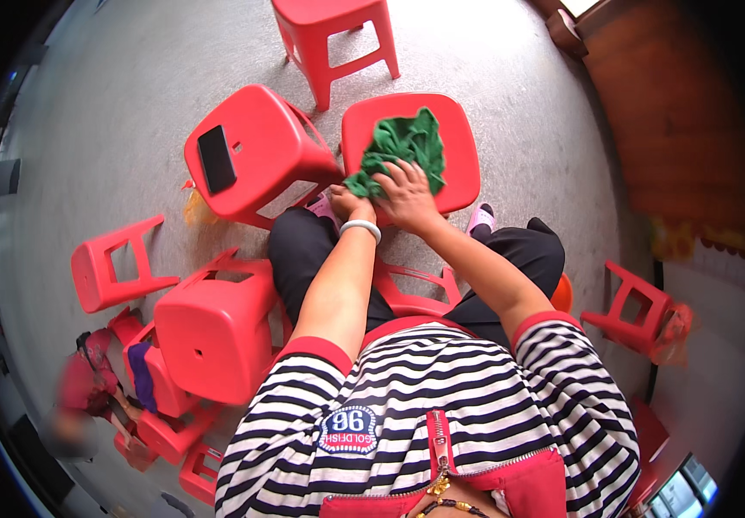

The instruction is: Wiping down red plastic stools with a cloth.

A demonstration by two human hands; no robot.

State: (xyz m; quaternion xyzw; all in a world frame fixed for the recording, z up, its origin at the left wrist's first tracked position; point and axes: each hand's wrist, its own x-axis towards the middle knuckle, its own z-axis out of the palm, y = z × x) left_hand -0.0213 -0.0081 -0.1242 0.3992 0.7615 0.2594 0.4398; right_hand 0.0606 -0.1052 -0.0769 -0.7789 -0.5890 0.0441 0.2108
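A crumpled green cloth (408, 142) lies on the seat of a red plastic stool (460, 155) in front of me. My right hand (406, 194) rests on the cloth's near part, fingers spread over it. Beside it, at the near left corner of that seat, my left hand (351, 204), with a pale bangle at the wrist, has curled fingers at the cloth's edge; whether they grip it is hidden. Left of this stool stands another red plastic stool (262, 139) with a black smartphone (216, 159) on its seat.
A red stool (340, 19) stands beyond. More red stools (207, 337) crowd the lower left, one with a purple cloth (143, 375), near another person (90, 375) bending over. At right, a red stool (638, 307) has a plastic bag (673, 330) by it; an orange-red container (562, 294) is nearer.
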